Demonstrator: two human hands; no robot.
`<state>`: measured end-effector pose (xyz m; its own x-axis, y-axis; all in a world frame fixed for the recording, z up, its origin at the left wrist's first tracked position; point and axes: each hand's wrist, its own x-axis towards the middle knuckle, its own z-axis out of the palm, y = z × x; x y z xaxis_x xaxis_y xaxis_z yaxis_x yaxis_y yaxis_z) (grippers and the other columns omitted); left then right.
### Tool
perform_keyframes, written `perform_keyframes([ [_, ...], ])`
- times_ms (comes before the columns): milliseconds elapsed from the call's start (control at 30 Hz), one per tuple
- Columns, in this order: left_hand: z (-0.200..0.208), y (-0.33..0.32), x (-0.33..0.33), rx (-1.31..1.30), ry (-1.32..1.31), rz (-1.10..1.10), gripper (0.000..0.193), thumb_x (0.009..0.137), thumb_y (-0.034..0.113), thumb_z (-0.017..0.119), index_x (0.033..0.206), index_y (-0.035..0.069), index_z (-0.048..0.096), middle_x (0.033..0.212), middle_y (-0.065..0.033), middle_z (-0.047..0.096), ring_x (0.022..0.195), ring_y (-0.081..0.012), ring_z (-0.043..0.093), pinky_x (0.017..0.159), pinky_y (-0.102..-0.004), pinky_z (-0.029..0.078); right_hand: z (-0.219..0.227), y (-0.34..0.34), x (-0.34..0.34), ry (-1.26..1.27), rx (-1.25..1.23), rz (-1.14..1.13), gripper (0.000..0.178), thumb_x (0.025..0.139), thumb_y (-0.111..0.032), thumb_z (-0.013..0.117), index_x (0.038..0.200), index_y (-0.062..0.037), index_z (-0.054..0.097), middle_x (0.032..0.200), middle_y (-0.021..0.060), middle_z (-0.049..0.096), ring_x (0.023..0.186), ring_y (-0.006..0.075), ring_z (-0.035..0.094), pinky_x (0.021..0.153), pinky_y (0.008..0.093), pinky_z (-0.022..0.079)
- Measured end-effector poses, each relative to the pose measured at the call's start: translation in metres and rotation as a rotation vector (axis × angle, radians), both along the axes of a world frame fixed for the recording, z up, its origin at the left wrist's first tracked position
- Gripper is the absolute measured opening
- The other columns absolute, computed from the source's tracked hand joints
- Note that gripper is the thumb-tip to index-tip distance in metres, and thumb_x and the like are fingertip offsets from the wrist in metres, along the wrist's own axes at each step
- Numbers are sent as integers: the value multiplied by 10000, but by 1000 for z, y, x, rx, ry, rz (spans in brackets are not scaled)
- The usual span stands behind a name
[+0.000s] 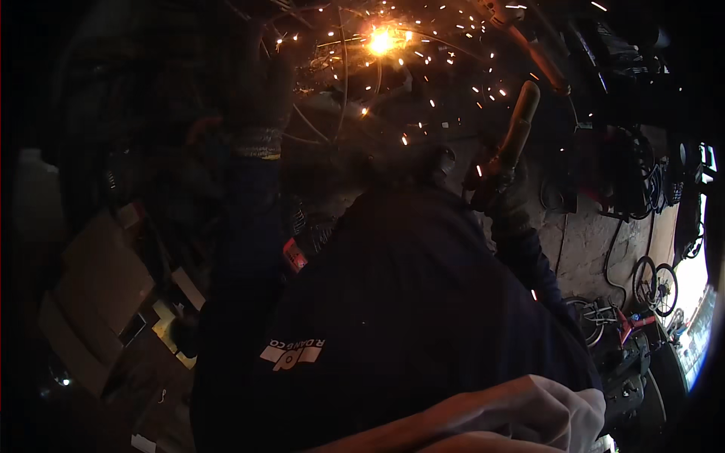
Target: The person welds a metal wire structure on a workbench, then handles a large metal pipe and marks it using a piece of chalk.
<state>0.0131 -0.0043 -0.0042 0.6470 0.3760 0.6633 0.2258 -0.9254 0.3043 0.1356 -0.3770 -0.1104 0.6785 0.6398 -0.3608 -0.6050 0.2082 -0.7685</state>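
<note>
A tan, round-ended handle slants up at the right of centre. My gloved right hand is closed around its lower end; the rest of that tool is lost in the dark. Toward the upper left reaches my gloved left hand, its pale knitted cuff showing above a dark sleeve. Its fingers are too dark to make out, and I cannot tell whether they hold anything. Beyond both hands burns a bright orange-white glow, throwing sparks mostly downward and to the right. Thin wires or rods curve near it.
A reddish-brown bar angles across the upper right. Opened cardboard lies at the left, near a yellowish piece. Bicycles and hanging cables stand out at the right. Sparks scatter around my right arm.
</note>
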Motion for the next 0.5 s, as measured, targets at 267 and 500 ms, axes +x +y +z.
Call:
perform_keyframes([
  [267, -10, 17, -10, 140, 48, -40, 550, 906, 356, 737, 1327, 23, 617, 1232, -207, 638, 1135, -395, 601, 970, -470, 515, 12, 3, 8, 147, -48, 21, 451, 1055, -288, 516, 1401, 1, 510, 873, 84, 647, 672, 179, 636, 562, 339, 544],
  [500, -16, 30, -16, 320, 143, -24, 581, 926, 393, 723, 1369, 36, 605, 1256, -209, 630, 1176, -402, 584, 1007, -493, 492, 2, 0, 7, 95, -65, 29, 464, 1073, -355, 456, 1378, -15, 538, 855, 94, 649, 617, 187, 615, 553, 340, 540],
])
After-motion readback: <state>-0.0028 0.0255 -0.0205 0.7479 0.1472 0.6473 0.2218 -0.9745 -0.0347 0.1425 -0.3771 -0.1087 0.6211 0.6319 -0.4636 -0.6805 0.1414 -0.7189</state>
